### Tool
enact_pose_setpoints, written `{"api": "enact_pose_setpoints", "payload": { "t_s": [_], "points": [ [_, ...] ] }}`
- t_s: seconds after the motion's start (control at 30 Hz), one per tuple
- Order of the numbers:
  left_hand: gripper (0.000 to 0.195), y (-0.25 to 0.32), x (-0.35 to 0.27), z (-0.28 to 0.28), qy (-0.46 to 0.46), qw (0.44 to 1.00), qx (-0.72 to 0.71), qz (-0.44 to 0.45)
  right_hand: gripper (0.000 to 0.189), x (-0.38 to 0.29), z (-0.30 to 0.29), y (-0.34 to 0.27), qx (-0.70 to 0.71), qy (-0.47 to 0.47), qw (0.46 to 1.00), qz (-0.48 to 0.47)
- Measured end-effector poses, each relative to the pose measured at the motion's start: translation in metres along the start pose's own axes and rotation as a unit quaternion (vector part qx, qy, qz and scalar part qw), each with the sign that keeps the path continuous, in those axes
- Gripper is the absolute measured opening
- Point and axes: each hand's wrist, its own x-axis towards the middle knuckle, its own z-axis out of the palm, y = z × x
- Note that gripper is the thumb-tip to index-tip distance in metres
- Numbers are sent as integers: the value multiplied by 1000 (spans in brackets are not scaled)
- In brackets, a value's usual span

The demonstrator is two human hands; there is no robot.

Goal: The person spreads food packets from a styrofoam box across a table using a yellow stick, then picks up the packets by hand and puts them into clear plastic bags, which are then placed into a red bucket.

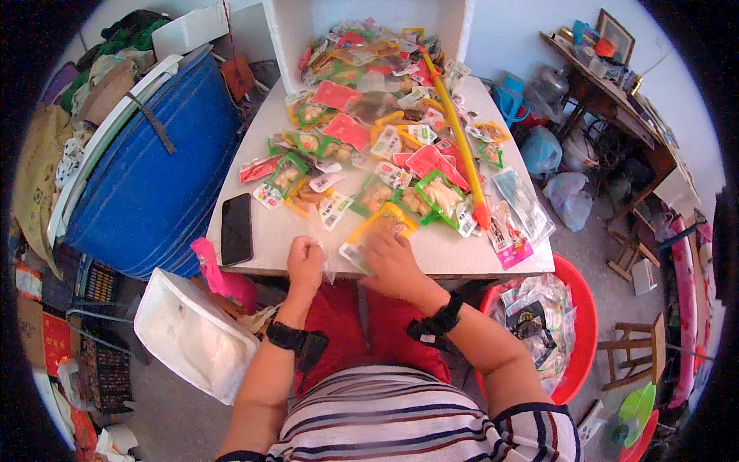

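Near the front edge of the white tabletop [265,225], my left hand [306,263] is closed on a thin transparent plastic bag [329,245]. My right hand [398,265] lies over a yellow-edged food packet [398,215], its fingers blurred and covering much of it; whether they grip it is not visible. Just beyond are a green-edged food packet [443,196] and a yellow-edged packet with brown contents [306,196]. Red packets [436,164] and many others spread back to a white foam box [369,11] lying on its side.
A yellow stick with orange ends [459,133] lies across the packets. A black smartphone [237,228] rests at the table's left. Below right, a red basin [580,346] holds packets. At left are a white foam box [190,335] and a large blue tub [156,161].
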Motion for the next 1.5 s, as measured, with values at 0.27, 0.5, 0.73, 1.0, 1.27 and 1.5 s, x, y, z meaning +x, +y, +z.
{"api": "enact_pose_setpoints", "payload": {
  "t_s": [0.27,0.5,0.73,1.0,1.27,1.5],
  "points": [
    [35,35,-12,23,-98,924,352,111,18,-13,9,-9,-51,26,997,59],
    [47,39,-11,25,-164,874,429,155,15,-6,7,-9,-66,-35,993,97],
    [30,41,-10,24,-155,887,422,104,15,-29,-35,21,222,216,923,230],
    [15,41,-14,34,-141,891,418,109,19,-32,-43,13,755,273,490,339],
    [15,41,-15,37,-122,919,367,73,20,-36,-8,19,763,249,484,350],
    [15,45,-18,41,-116,930,341,73,17,-31,11,16,742,280,533,295]
  ]
}}
